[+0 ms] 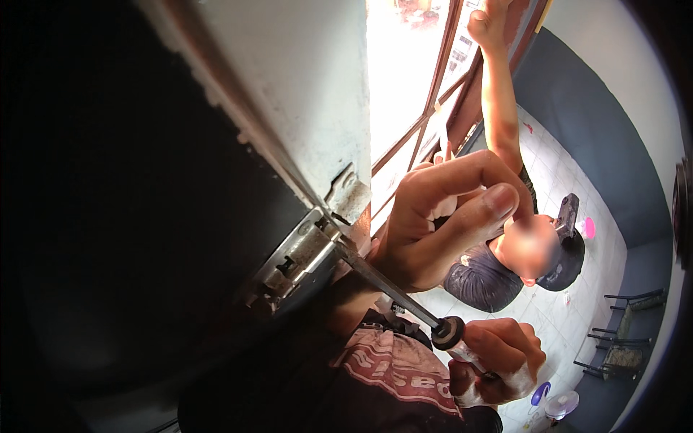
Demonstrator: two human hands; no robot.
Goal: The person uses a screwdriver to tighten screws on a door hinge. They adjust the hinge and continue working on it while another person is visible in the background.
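Observation:
My right hand (502, 361) is wrapped round the handle of a screwdriver (393, 292), at the lower right. The long shaft runs up and left, and its tip meets a worn metal hinge (289, 256). Part of the hinge lies along the dark panel (144, 216); another metal plate (348, 195) sits against the white panel (310, 94). Just right of the hinge, my left hand (440, 224) is closed, its index finger bent toward the thumb. Whether something small is between them cannot be made out.
Beyond my hands, a person in a dark shirt (484, 278) and cap raises an arm (499, 101) beside a bright window frame (433, 108). Dark-legged chairs (624, 335) stand against the wall at right. A pale tiled floor (577, 267) lies behind.

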